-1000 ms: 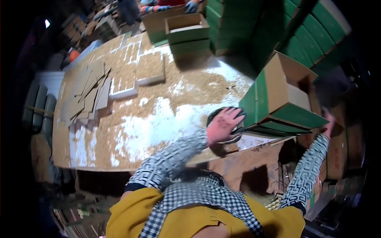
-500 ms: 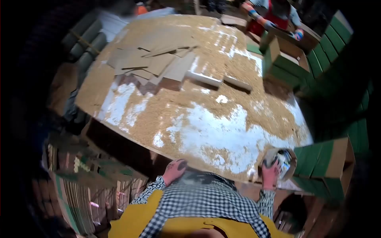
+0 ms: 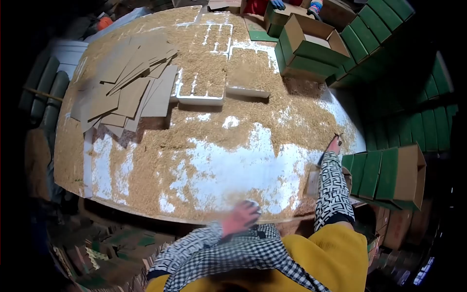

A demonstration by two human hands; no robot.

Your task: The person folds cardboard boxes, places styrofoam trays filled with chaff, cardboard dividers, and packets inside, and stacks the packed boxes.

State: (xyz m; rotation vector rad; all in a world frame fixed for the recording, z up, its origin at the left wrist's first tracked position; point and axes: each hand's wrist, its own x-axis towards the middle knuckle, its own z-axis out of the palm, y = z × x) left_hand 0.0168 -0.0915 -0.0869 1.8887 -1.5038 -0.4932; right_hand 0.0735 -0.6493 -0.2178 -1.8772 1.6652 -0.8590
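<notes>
- Bench (image 3: pixel 233 168): a broad white top seen from above, strewn with tan, sawdust-like flakes, barest toward the near middle.
- Stacked green cardboard boxes (image 3: pixel 408 130): these rise along the right, partly lost in shadow.
- Loose pile of flat brown cardboard sheets (image 3: pixel 131 97): fanned and overlapping on the left of the bench.
- Open green-and-brown cardboard box (image 3: pixel 316 58): at the far right of the bench, its mouth up, something pale inside.
- Second green-and-brown box (image 3: pixel 382 173): at the near right corner, its brown open end turned to the right.
- Shallow white trays (image 3: pixel 200 100): right of the sheets, near the middle of the far half, covered in the same flakes.
- Co-worker's gloved hand (image 3: pixel 277 4): blue, at the top edge, behind the open box.
- Right hand (image 3: pixel 333 145): pinkish, reaching up the right side of the bench from a black-and-white patterned sleeve. Its fingers are together at the small thing; whether they grip it cannot be told.
- Left hand (image 3: pixel 242 216): pinkish and motion-blurred over the near edge, fingers loosely spread, nothing visible in them.
- Small dark thing (image 3: pixel 339 136): thin, at the right hand's fingertips — too small to identify.
</notes>
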